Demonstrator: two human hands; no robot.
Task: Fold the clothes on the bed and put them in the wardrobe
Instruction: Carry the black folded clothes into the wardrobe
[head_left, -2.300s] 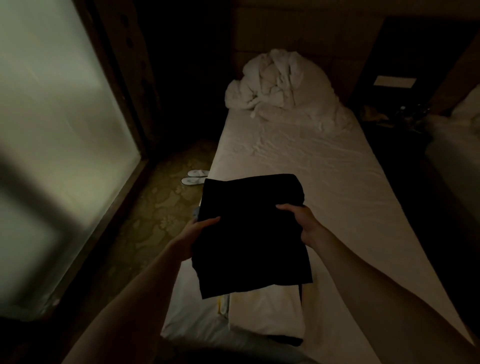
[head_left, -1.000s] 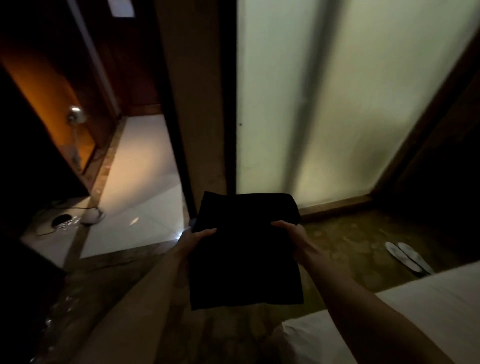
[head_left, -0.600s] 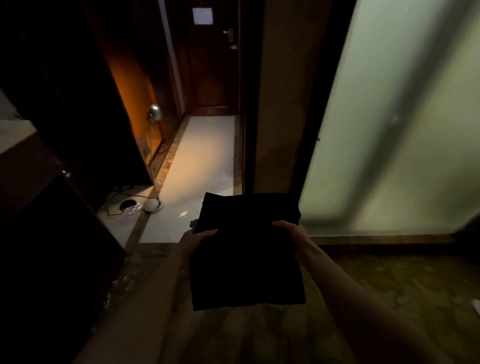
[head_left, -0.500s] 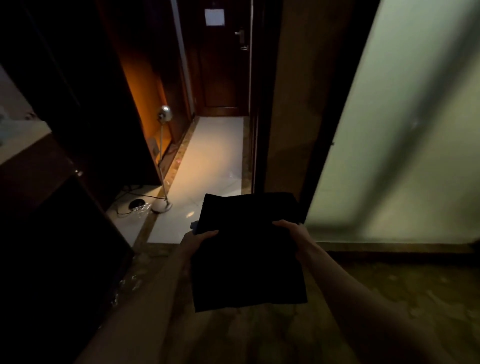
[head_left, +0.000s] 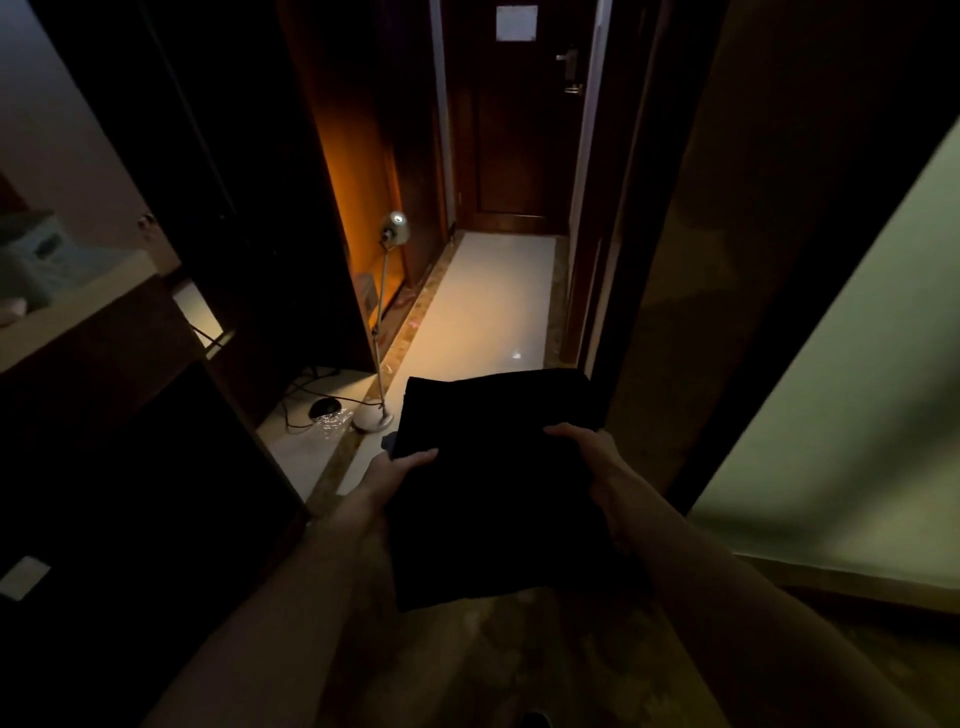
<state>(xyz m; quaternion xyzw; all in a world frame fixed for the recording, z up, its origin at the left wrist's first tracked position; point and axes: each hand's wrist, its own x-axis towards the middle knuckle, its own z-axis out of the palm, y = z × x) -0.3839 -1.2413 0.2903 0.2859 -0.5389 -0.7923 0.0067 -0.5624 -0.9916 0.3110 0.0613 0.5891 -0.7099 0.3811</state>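
Observation:
A folded black garment (head_left: 493, 483) is held flat in front of me at waist height, above the floor. My left hand (head_left: 397, 470) grips its left edge, thumb on top. My right hand (head_left: 584, 449) grips its right edge, fingers curled over the cloth. On the left, a warm orange glow lights the inside of a dark wooden wardrobe (head_left: 358, 171) that faces the corridor. The bed is out of view.
A floor lamp (head_left: 387, 317) stands on the pale tiles with cables beside its base. A dark cabinet (head_left: 119, 415) juts out at the left. The corridor ends at a closed wooden door (head_left: 519, 119). A frosted glass panel (head_left: 852, 395) fills the right.
I have turned left, away from the bed and the glass panel, and the corridor, lamp and lit wardrobe have swung to the middle. Both hands keep the same grip on the garment.

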